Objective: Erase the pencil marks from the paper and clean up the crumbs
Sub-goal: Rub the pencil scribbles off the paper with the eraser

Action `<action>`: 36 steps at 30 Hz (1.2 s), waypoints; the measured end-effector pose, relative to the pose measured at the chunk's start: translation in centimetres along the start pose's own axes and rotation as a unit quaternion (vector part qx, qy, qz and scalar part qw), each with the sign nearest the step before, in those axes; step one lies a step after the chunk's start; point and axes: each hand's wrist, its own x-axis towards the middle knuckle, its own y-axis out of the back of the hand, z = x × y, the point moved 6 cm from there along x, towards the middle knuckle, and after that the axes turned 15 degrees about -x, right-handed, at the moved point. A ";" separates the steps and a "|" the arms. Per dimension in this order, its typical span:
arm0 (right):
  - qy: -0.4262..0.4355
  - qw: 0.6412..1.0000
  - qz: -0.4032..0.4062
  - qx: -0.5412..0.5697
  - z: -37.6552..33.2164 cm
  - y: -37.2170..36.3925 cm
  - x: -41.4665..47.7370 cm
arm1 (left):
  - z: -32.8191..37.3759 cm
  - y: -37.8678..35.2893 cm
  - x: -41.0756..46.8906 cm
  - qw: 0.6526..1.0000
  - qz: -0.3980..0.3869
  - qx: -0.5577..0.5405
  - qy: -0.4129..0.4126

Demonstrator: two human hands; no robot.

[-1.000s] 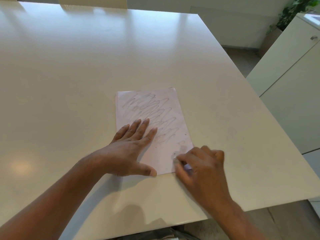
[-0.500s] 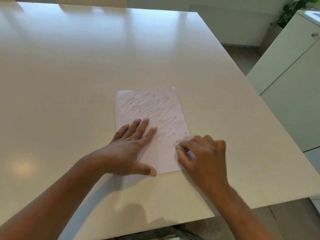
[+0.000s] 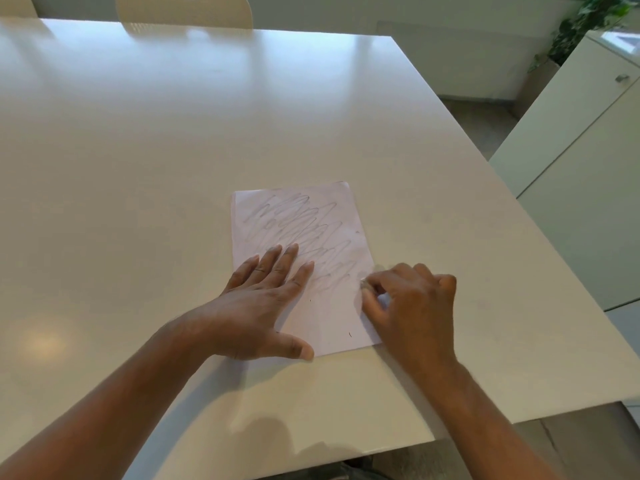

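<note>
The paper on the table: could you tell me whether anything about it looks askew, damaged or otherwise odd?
Nothing stands out. The paper lies flat on the table, slightly turned, pinned by the left hand. Pencil scribbles cover its upper part, and a few dark specks dot its lower part.

A sheet of paper (image 3: 304,258) with grey pencil scribbles (image 3: 301,230) lies on a pale table (image 3: 138,150). The left hand (image 3: 263,303) presses flat on the paper's near left part. The right hand (image 3: 412,303), fingers curled around a small white eraser (image 3: 382,299), rests at the paper's right edge.

Both forearms bare, no sleeves; ring on left hand (image 3: 258,306) finger.
</note>
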 end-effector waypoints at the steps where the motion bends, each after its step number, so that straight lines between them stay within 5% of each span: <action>1: 0.022 1.000 0.003 0.007 -1.1 0.4 -0.6 | 0.0 0.0 0.0 1.000 0.000 0.000 0.000; 5: 0.124 0.992 -0.006 0.017 -4.9 1.0 -3.4 | -0.1 0.1 0.0 1.000 0.001 -0.001 -0.001; 11: -0.008 1.000 0.003 -0.029 -0.1 -0.4 0.3 | 0.0 -0.1 0.0 1.000 0.002 0.000 -0.001; 17: 0.106 0.994 -0.001 0.004 -4.0 0.3 -2.2 | 0.0 0.0 0.1 1.000 0.006 0.002 0.004; 22: 0.003 1.000 0.004 -0.017 0.0 -0.5 0.9 | 0.0 0.0 0.0 1.000 0.004 0.001 0.004; 28: 0.135 0.990 -0.020 0.027 -6.2 0.6 -3.3 | 0.1 0.1 0.0 1.000 0.003 -0.003 0.002; 33: 0.025 0.999 0.002 -0.030 -1.6 -0.4 0.4 | -0.1 0.0 0.0 1.000 0.001 0.000 0.002; 36: 0.039 0.999 -0.004 0.003 -2.1 -0.1 -0.1 | 0.0 0.0 0.0 1.000 0.005 -0.001 0.000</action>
